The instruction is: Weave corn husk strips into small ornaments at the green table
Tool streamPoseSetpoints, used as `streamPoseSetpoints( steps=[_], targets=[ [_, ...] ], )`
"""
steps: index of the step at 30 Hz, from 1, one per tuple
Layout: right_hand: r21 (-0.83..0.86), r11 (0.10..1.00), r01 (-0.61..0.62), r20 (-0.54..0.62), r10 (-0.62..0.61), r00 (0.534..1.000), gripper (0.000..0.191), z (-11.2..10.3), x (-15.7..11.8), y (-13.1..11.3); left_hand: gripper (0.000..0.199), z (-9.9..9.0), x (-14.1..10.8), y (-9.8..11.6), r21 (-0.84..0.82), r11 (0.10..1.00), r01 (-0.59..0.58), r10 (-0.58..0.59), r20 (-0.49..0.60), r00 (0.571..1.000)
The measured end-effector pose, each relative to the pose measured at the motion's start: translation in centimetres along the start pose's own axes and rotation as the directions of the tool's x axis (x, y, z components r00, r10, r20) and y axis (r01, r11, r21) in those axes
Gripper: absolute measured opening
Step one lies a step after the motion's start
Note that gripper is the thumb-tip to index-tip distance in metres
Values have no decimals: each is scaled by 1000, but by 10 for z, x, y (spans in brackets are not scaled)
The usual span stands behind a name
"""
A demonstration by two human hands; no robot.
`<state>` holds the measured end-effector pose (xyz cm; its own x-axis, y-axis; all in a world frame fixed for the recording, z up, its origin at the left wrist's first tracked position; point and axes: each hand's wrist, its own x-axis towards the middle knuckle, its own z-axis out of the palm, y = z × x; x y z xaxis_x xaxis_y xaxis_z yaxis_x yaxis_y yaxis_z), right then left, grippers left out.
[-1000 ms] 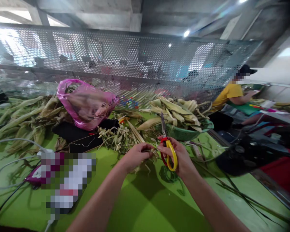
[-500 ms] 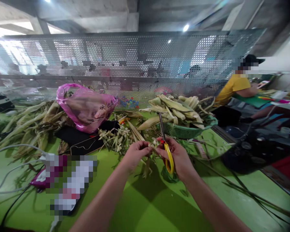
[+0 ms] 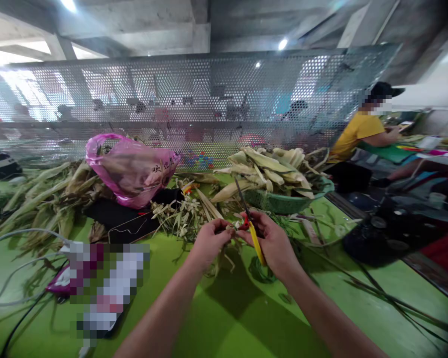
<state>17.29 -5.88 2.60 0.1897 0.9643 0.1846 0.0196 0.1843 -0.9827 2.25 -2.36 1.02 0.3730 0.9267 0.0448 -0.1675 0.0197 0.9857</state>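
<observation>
Near the middle of the green table, my left hand (image 3: pixel 209 243) pinches a small pale husk piece (image 3: pixel 229 229), with thin strips hanging below it. Close beside it, my right hand (image 3: pixel 272 241) is closed around scissors with yellow and red handles (image 3: pixel 257 243); their dark blades point up and away. The fingertips of my right hand also meet the husk piece. Just beyond my hands lies a heap of small pale husk flowers (image 3: pixel 184 216). Under my right hand sits a coil of green strands (image 3: pixel 261 271).
Behind are a green basket of dry husks (image 3: pixel 283 203), a pink plastic bag (image 3: pixel 134 171) and a husk pile (image 3: pixel 41 194). A purple power strip (image 3: pixel 65 278) with cables lies left. Long stems (image 3: pixel 392 301) lie right. A person in yellow (image 3: pixel 360 132) sits beyond.
The scissors have turned in my right hand, with the blades tilting further left and the handles seen more edge-on. Both hands stay close together. The view has shifted slightly.
</observation>
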Motion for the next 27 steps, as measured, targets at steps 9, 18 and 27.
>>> streamPoseSetpoints(
  steps=[9, 18, 27],
  targets=[
    [-52, 997, 63, -8, -63, 998, 46, -2, 0, -2, 14, 6, -4, -1, -6, 1000, 6, -6, 24, 1000],
    [-7, 1000, -8, -5, 8, 1000, 46, -3, -2, -5, 14, 8, -3, -4, 84, 995, -54, 54, 2, 999],
    [-323, 942, 93, 177, -37, 984, 48, -8, -3, -11, 22, -5, 0, 6, -215, 977, -3, -33, -166, 985]
  ],
)
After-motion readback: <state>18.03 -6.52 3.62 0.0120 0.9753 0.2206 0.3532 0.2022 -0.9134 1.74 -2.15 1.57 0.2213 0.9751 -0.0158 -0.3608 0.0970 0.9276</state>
